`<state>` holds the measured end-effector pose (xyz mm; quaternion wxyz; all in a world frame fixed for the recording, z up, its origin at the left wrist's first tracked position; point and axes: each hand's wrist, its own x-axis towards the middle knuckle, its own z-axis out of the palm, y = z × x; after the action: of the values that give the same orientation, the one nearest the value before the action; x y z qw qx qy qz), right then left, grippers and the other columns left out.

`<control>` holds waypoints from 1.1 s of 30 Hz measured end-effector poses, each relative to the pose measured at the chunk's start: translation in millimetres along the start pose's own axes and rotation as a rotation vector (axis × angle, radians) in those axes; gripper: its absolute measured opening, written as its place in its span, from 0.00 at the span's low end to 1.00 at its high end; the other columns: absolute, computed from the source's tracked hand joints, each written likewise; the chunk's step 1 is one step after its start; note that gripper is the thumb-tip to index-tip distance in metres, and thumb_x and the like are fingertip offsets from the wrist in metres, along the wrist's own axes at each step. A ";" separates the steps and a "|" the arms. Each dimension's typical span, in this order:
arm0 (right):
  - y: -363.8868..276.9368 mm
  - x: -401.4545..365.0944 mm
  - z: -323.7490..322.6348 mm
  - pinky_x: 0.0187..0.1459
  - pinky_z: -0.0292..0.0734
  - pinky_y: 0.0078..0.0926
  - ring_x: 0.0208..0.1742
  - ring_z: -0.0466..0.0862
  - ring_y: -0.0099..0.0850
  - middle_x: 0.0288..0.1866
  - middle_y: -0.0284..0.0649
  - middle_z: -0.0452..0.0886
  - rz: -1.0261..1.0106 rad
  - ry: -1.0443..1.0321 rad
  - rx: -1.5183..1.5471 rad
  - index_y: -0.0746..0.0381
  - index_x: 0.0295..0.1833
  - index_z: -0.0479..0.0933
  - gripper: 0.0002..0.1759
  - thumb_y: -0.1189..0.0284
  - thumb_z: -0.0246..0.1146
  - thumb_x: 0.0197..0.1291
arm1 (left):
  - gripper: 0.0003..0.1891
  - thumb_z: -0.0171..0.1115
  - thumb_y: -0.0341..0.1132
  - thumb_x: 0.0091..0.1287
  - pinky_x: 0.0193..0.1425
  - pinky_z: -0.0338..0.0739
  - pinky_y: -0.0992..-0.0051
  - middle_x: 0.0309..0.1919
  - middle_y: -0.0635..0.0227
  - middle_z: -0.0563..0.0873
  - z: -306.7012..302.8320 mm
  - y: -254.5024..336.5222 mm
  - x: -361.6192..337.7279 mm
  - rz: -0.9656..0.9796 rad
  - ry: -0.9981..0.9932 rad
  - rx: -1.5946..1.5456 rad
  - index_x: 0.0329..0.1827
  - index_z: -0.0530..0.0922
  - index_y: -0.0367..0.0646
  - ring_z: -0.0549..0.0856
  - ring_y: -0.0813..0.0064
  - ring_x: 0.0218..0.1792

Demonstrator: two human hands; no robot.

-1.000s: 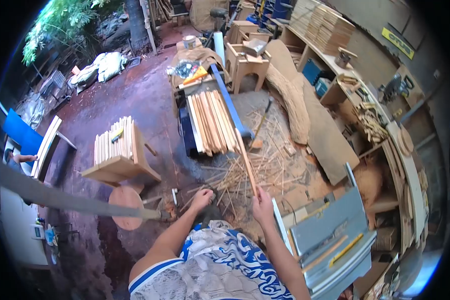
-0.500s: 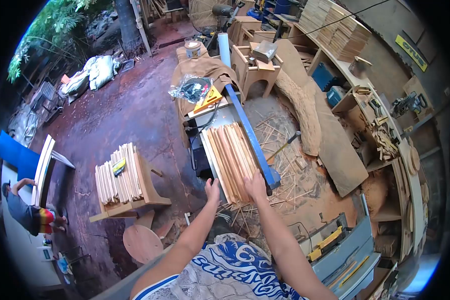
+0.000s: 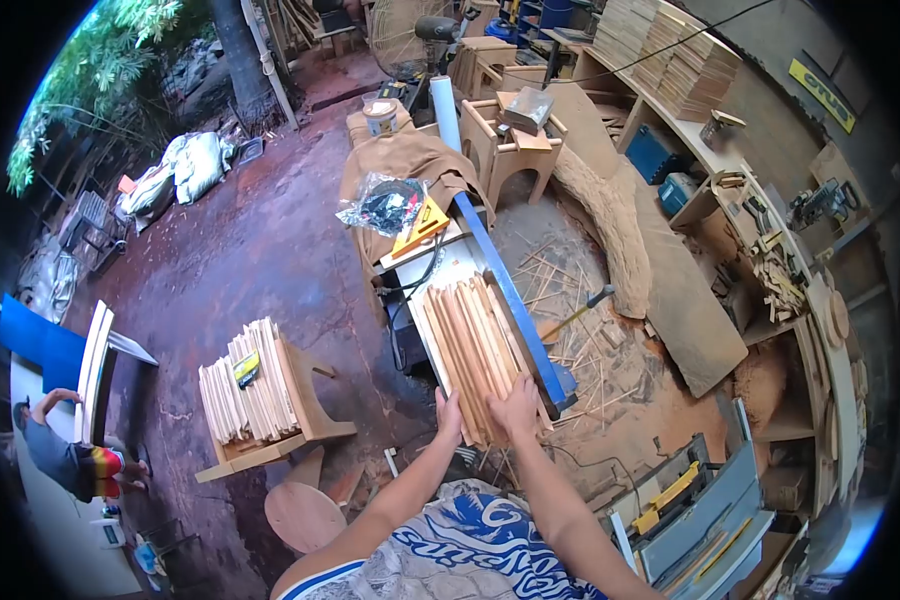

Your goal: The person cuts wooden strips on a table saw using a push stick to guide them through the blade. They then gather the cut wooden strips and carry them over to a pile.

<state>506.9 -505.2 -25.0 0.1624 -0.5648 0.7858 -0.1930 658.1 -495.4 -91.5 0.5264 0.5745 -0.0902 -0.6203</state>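
A bundle of long, thin wooden strips [image 3: 470, 330] lies side by side on the narrow white machine table in front of me. My left hand [image 3: 450, 416] is at the near left edge of the bundle, fingers extended along its side; its contact with the wood is hard to make out. On the near right part, my right hand [image 3: 515, 408] has its fingers curled over several strips, thumb toward the middle. Running along the bundle's right side is a blue rail [image 3: 510, 300]. A yellow square [image 3: 422, 226] and a plastic-wrapped dark item [image 3: 388, 203] lie beyond the strips.
To the left, more strips [image 3: 252, 385] are stacked on a wooden stool [image 3: 320, 425], a yellow packet [image 3: 246, 368] on top. Offcuts and sawdust cover the floor at right. Another person [image 3: 55, 445] stands far left by white boards. A grey machine [image 3: 700, 520] stands near right.
My left hand has come in closer to the bundle's left edge. My right hand stays on the strips. The whole view has shifted slightly, with the scene lower and to the right.
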 end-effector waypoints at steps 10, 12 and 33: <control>9.2 -40.1 -46.5 0.70 0.73 0.51 0.65 0.80 0.56 0.61 0.58 0.83 -0.134 0.191 0.214 0.68 0.67 0.78 0.34 0.60 0.70 0.59 | 0.37 0.60 0.43 0.80 0.76 0.71 0.61 0.74 0.50 0.74 -10.8 -19.2 16.3 0.047 -0.072 0.045 0.85 0.55 0.38 0.76 0.57 0.72; 50.5 -59.7 -39.5 0.63 0.78 0.50 0.57 0.84 0.56 0.52 0.56 0.87 -0.020 0.298 0.396 0.69 0.59 0.82 0.26 0.63 0.69 0.61 | 0.39 0.62 0.43 0.79 0.78 0.69 0.60 0.76 0.48 0.73 -20.7 -34.6 36.8 0.064 -0.069 0.037 0.86 0.54 0.38 0.75 0.56 0.73; 168.2 -36.2 45.0 0.39 0.80 0.35 0.40 0.88 0.31 0.46 0.38 0.89 0.696 -0.649 1.084 0.60 0.61 0.82 0.18 0.61 0.58 0.78 | 0.35 0.62 0.41 0.78 0.76 0.71 0.61 0.73 0.53 0.76 -5.5 -8.0 7.5 0.068 -0.053 0.107 0.82 0.58 0.41 0.77 0.60 0.71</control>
<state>400.7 -427.8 -144.8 0.6972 -0.1504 0.6260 -0.3152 659.7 -494.9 -103.6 0.5131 0.5817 -0.1566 -0.6114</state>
